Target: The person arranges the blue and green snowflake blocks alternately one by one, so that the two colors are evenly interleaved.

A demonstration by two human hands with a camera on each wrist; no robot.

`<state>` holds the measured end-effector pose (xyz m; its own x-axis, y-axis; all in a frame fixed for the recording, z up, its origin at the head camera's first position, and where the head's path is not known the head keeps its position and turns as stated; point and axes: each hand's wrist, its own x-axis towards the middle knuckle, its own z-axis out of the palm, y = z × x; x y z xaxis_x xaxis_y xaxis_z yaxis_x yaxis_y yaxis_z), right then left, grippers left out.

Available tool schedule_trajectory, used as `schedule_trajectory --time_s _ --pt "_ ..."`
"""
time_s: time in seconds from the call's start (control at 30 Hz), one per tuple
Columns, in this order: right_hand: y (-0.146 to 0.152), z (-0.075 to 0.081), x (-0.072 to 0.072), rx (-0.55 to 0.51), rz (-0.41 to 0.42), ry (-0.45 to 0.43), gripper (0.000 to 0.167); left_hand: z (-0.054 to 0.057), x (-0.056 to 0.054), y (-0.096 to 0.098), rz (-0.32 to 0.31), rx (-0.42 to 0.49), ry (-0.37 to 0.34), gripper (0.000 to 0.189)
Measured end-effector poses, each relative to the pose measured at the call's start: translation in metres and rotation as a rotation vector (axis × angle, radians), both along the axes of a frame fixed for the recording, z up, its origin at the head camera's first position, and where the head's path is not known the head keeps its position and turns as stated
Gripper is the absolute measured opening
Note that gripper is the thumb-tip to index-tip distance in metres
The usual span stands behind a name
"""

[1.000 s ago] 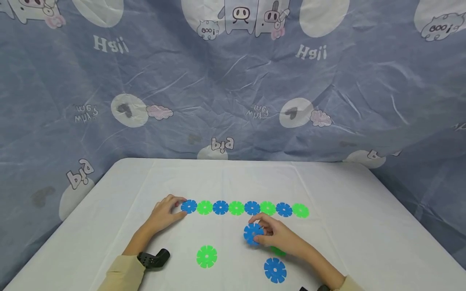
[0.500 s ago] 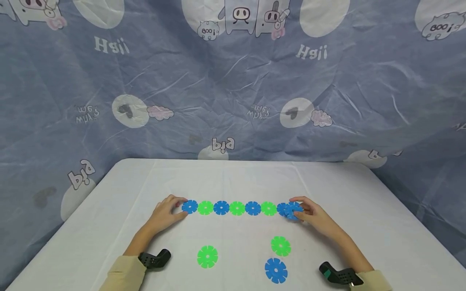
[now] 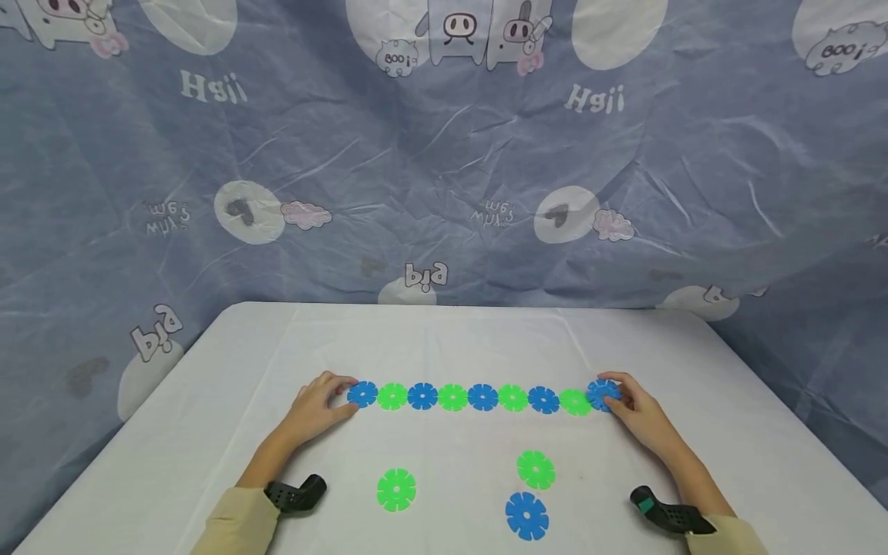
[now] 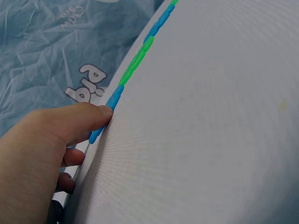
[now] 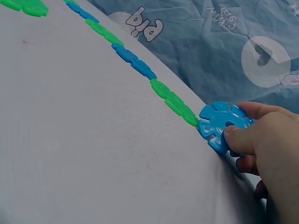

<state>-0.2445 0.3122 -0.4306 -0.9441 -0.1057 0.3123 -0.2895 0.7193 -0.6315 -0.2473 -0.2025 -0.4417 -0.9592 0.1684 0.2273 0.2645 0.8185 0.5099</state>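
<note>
Blue and green notched interlocking plastic discs lie in an alternating row across the white table. My left hand holds the blue disc at the row's left end between thumb and fingers; in the left wrist view the thumb lies on its edge. At the right end my right hand pinches another blue disc, tilted up, with the thumb near its centre hole. Its left edge is right at the last green disc, overlapping it slightly in the head view.
Nearer the front of the table lie three loose discs: a green disc at left, another green disc and a blue disc at right. A patterned blue-grey cloth hangs behind the table's far edge.
My right hand has carried the blue disc from in front of the row, up and rightward, to the row's right end. My left hand has stayed at the left end.
</note>
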Motion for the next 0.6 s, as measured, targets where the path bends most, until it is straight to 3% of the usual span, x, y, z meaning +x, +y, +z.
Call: schedule_trajectory --time_s 0.27,0.43,0.6 --pt "0.0 -0.0022 0.0008 0.105 -0.103 -0.033 0.034 0.0011 0.0 0.0002 0.006 -0.006 -0.004 0.04" --pt "0.0002 -0.0022 0.0004 0.161 -0.109 -0.067 0.035 0.0011 -0.0003 0.0003 0.003 0.0 -0.008 0.039" --pt "-0.0006 -0.0016 0.001 0.151 -0.112 -0.074 0.034 0.0 -0.0005 -0.0002 -0.004 0.006 -0.004 0.039"
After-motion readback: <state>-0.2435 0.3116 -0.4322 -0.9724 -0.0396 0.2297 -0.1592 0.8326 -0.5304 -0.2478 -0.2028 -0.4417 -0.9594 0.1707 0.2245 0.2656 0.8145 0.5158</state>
